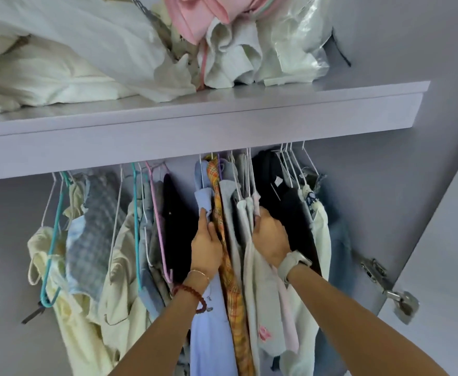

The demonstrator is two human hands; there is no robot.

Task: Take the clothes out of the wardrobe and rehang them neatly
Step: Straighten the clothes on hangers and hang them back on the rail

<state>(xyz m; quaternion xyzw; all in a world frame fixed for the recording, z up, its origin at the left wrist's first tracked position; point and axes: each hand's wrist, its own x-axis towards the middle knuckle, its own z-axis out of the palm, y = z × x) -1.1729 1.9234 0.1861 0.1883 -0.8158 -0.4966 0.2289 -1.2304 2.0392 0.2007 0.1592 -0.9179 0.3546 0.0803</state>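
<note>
The hanging clothes (230, 240) are located directly below the shelf (195, 123), suspended on wire and plastic hangers from a rail that is hidden behind the shelf's front edge. The central bundle below the shelf is engaged by both hands. The pale blue garment (208, 335) is gripped near its shoulder by the left hand (205, 246), with the fingers curled round a fold of the fabric. The white garments (252, 267) next to the plaid orange garment (227, 267) are held by the right hand (271, 240); its fingers are curled into the cloth, and the fingertips are hidden by the fabric. The plaid orange garment hangs between the two hands.

The step in hand is judged to be the removal stage: a group of garments is being parted or gathered for lifting out. None appears to have been taken off the rail yet.

For the next move, the hanger hooks must be raised clear of the rail before the bundle is drawn outward. Other clothes hang further left and right below the shelf, and folded bedding (59, 63) is stacked above it.
</note>
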